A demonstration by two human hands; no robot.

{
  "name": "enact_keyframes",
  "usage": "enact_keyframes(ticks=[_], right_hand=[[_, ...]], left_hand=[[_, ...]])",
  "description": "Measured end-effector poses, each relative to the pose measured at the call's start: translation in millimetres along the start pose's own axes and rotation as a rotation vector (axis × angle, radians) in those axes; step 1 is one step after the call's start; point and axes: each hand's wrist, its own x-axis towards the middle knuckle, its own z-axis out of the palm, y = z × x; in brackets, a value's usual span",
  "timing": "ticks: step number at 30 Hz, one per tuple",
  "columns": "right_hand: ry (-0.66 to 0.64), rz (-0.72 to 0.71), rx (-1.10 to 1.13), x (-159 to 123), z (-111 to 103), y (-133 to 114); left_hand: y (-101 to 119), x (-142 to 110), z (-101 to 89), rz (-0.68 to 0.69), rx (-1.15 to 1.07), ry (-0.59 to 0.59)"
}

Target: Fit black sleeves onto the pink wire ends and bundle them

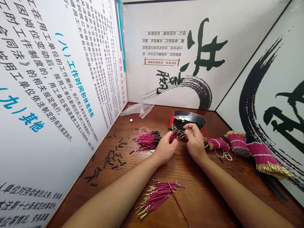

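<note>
magenta wires (174,135) with gold tips sat bunched in the left hand (167,148), whose fingers were closed around them. just beside, the right hand (196,143) curled thumb and fingers near the wire tips; whether they met on anything could not be told. beyond stood a red box (171,119) of black tubes (180,123); black-capped wires (147,141) lay left, tied bundles (263,152) right.

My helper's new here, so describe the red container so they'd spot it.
On the brown table, look near its far edge, just beyond the right hand. The red container there, shiny inside, holds small black pieces, unlike the pink wire bundles nearby.
</note>
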Motion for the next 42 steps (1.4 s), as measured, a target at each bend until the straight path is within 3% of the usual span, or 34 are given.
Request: enact_keyframes(ticks=[9, 18, 27, 36, 42], right_hand=[[0.011, -0.017, -0.022, -1, 0, -1], [0.003, -0.027, 0.005, -2, 2, -3], [-0.057, -0.134, -0.07, -8, 6, -7], [-0.071, -0.117, -0.014, -10, 12, -4], [-0.028, -0.02, 0.098, -11, 18, -11]], left_hand=[[1, 2, -1.2, -0.007, -0.043, 0.066], [-3, 1, -0.7, -0.009, -0.02, 0.034], [-7, 2, -1.6, 0.022, -0.028, 0.045], [-13, 3, -1.7, 0.004, -0.132, 0.081], [-13, 3, -1.1, -0.013, -0.16, 0.096]])
